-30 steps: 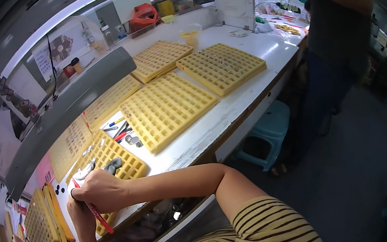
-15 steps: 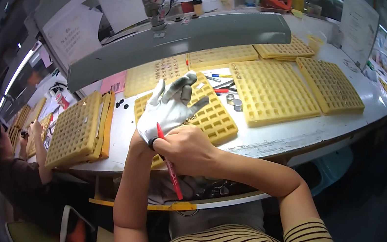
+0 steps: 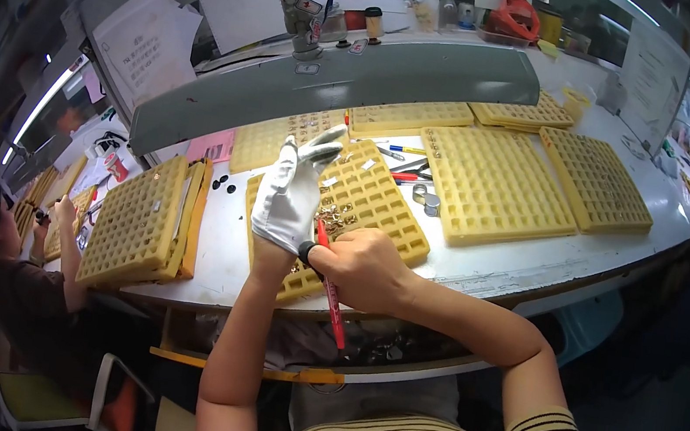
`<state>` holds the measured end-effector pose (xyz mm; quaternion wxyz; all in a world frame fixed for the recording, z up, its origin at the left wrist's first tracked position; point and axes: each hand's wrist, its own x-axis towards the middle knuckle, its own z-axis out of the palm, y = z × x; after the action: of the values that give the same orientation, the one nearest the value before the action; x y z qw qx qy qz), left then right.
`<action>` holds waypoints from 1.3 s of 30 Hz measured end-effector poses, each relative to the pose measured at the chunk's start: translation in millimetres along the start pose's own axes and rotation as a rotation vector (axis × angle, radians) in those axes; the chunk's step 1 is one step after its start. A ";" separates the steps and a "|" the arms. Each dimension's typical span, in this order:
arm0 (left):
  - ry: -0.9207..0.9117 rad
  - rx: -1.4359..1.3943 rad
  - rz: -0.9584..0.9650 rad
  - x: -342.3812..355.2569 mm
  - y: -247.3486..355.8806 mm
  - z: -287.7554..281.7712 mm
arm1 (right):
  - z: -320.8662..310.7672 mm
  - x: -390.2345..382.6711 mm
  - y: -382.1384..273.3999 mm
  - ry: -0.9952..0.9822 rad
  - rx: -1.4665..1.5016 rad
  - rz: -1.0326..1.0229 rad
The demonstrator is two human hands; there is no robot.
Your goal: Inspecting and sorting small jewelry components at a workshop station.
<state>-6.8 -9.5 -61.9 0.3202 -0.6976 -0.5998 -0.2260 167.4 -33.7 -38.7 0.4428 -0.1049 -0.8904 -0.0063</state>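
Observation:
A white glove (image 3: 282, 211) with grey fingertips covers my left hand (image 3: 295, 182), which is raised with its fingers stretched out over a yellow tray of square pockets (image 3: 396, 227). Bare and closed, my right hand (image 3: 368, 272) grips a red marker pen (image 3: 333, 309) that slants past the left wrist. Its thumb and finger also meet a black band (image 3: 305, 251) at the glove's cuff. Small gold-coloured pieces (image 3: 334, 214) lie on the tray beside the glove. The right hand's other fingertips are hidden behind it.
More pocketed trays stand right (image 3: 499, 189), far right (image 3: 600, 185) and stacked at left (image 3: 132, 225). Pens and tools (image 3: 410, 163) lie between trays. A grey lamp hood (image 3: 338, 78) spans the bench above them. A co-worker (image 3: 26, 285) sits at left, by a chair (image 3: 42, 393).
My left hand has turned, its fingers now closer together, uncovering gold pieces on the tray. The right hand, still with the pen, has moved slightly right. The whole view has shifted a little.

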 end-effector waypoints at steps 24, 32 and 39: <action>-0.540 3.419 1.081 -10.9 10.4 -85.1 | 40.9 -4.6 -61.2 -0.157 0.290 -0.147; -0.942 3.691 1.221 -46.3 -28.7 -86.9 | 46.4 3.2 -92.3 -0.350 0.501 -0.243; -1.571 3.627 2.261 -137.8 0.8 -102.7 | 17.7 -10.4 -50.9 -0.304 0.333 -0.245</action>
<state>-23.5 -178.7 -87.3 -0.1428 -0.3609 -0.4318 -0.8142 149.8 -83.5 -53.5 0.3108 0.0784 -0.9417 0.1026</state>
